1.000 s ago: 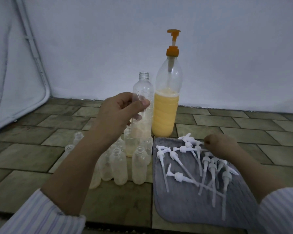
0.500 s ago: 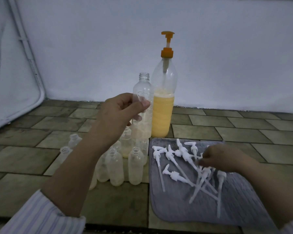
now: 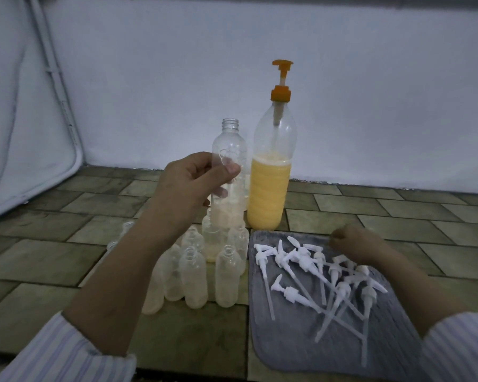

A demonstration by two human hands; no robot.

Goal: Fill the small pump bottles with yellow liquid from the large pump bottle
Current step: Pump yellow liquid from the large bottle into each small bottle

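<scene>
Bottle (image 3: 229, 172) upright in left hand (image 3: 188, 186), uncapped.

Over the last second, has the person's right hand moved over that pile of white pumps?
Yes. The right hand dipped into the white pumps, then pulled back to the grey mat's far edge, near where it started.

Tiled floor, pretty crowded

Olive-brown tile floor (image 3: 53, 260) carries it all: a big bottle (image 3: 271, 172) of yellow liquid with an orange pump at 12 o'clock, a cluster of small clear bottles (image 3: 202, 271) just in front at 9, and a grey mat (image 3: 329, 346) at 3 covered in loose white pump heads (image 3: 312, 268).
</scene>
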